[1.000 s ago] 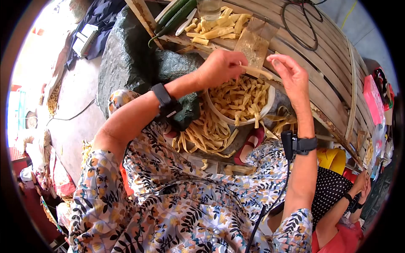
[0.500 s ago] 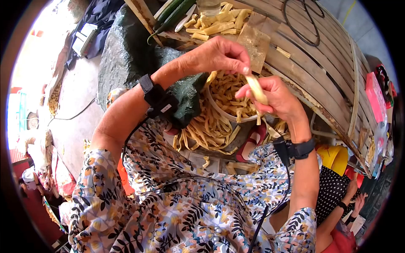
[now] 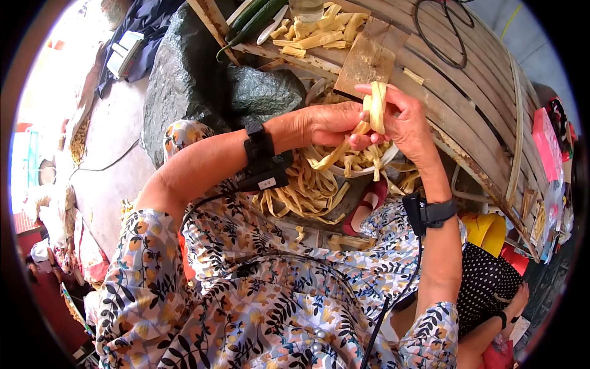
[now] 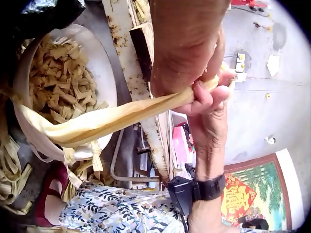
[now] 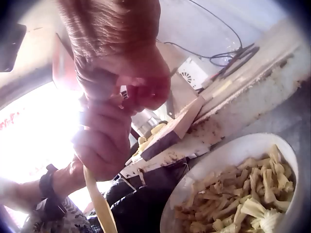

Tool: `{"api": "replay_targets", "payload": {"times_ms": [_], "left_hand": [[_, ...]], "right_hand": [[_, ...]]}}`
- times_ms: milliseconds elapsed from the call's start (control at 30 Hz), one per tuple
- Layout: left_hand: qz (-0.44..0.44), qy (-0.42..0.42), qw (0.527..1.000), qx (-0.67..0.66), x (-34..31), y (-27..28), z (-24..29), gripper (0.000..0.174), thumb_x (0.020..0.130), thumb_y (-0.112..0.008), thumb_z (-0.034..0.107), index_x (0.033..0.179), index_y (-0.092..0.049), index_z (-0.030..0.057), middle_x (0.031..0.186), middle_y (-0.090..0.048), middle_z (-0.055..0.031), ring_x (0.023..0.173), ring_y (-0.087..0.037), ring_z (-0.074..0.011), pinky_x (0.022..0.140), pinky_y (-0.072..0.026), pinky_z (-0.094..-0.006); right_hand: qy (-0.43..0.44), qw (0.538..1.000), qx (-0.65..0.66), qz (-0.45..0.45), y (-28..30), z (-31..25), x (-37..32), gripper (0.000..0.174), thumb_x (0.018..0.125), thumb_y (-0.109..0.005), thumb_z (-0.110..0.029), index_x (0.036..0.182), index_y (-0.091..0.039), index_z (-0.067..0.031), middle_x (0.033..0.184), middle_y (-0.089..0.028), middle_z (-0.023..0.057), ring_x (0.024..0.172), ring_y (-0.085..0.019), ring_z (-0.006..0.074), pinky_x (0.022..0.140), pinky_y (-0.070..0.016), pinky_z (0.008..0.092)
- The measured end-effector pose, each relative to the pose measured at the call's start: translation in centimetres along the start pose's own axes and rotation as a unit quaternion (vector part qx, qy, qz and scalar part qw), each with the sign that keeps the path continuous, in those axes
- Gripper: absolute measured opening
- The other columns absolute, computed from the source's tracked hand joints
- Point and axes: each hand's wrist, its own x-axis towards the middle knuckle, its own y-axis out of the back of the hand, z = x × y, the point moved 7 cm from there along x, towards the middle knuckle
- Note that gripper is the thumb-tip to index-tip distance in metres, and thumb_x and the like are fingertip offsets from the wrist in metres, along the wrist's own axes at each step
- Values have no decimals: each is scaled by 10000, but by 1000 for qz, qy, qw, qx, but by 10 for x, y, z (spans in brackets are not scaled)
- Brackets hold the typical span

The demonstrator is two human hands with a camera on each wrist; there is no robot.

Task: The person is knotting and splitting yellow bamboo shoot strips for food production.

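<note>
In the head view, a pale yellow strip (image 3: 377,107) loops over the fingers of the right hand (image 3: 407,126), which grips it. My left hand (image 3: 335,125) pinches the same strip close beside the right fingers, and the hands meet. The strip's loose length (image 4: 112,121) hangs down from the hands in the left wrist view. Below them stands a white bucket (image 4: 104,73) of folded yellow pieces (image 4: 60,80); knotted ones (image 5: 267,218) show in the right wrist view.
A slatted table (image 3: 467,114) holds a wooden block (image 3: 367,58), yellow pieces (image 3: 319,42), a glass of liquid (image 3: 306,9) and green cucumbers (image 3: 255,21). Dark green plastic (image 3: 184,86) lies left of the bucket; long strips (image 3: 301,197) lie below it.
The strip now loops around the right fingers, upright. My left hand has moved down beside the right hand, and the right hand has risen slightly. The person at the lower right has shifted their arms.
</note>
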Motion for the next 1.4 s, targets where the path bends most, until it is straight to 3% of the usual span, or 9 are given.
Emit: {"api": "replay_targets", "payload": {"times_ms": [67, 200, 433, 567, 733, 800, 1000, 1200, 1400], "left_hand": [[83, 7, 996, 12, 1, 10, 1, 255, 892, -503, 213, 1033, -494, 1, 777, -545, -49, 521, -443, -57, 472, -380, -169], [321, -148, 890, 288, -15, 11, 60, 217, 911, -460, 171, 918, -571, -16, 736, -578, -24, 522, -493, -50, 473, -412, -179], [261, -129, 781, 553, -19, -19, 70, 335, 893, -502, 282, 830, -598, -32, 524, -519, -44, 437, -495, -91, 442, -415, -246], [236, -174, 655, 696, -16, -23, 70, 362, 869, -534, 307, 781, -582, -40, 525, -499, -35, 443, -424, -84, 426, -375, -238], [316, -106, 870, 362, -19, 15, 54, 290, 867, -536, 275, 788, -576, -2, 584, -459, 27, 483, -381, -42, 405, -308, -193], [279, -60, 945, 159, -16, 10, 41, 285, 867, -538, 282, 860, -588, 0, 587, -418, 52, 479, -332, -31, 395, -268, -185], [180, -27, 946, 267, -18, 3, 41, 283, 906, -479, 268, 886, -579, 4, 574, -345, 74, 476, -255, -23, 437, -210, -176], [120, 16, 979, 162, -20, 7, 33, 241, 918, -446, 231, 849, -547, 23, 566, -332, 78, 469, -249, -17, 406, -186, -165], [109, 37, 981, 157, -18, 7, 31, 231, 917, -441, 222, 822, -528, 29, 560, -340, 73, 450, -246, -11, 390, -171, -165]], "right_hand": [[212, 961, -162, 75, 5, 0, 4, 346, 758, -684, -210, 1029, -601, -12, 698, -604, 30, 593, -556, 87, 550, -444, 238], [120, 952, -204, 194, 21, 7, -2, 285, 765, -675, -217, 947, -626, -3, 683, -605, 41, 605, -532, 83, 589, -440, 250], [-84, 992, -28, 95, 5, 37, -1, 160, 785, -624, -127, 838, -633, 24, 637, -600, 26, 577, -483, 67, 573, -422, 240], [-10, 975, -139, 170, 10, 32, -3, 151, 758, -629, -99, 820, -624, 39, 773, -624, 57, 665, -513, 106, 647, -434, 249], [166, 955, -133, 206, 15, -4, -10, 116, 732, -617, -25, 803, -609, 66, 987, -603, 70, 801, -527, 165, 732, -431, 256], [106, 972, -11, 212, 26, 8, -10, 108, 751, -614, -20, 839, -649, 32, 1025, -596, 64, 827, -540, 110, 755, -444, 245], [-33, 942, 189, 275, 63, 48, -11, 143, 820, -606, -128, 860, -657, 0, 1000, -599, 46, 795, -545, 71, 716, -464, 202], [-150, 962, 223, 47, 24, 41, -9, 378, 804, -631, -251, 1082, -553, -7, 939, -605, 53, 735, -555, 60, 634, -506, 194], [-112, 939, 322, 50, 0, 53, -2, 240, 777, -635, -107, 995, -585, -19, 746, -563, -18, 542, -416, -5, 425, -294, 131]]}}
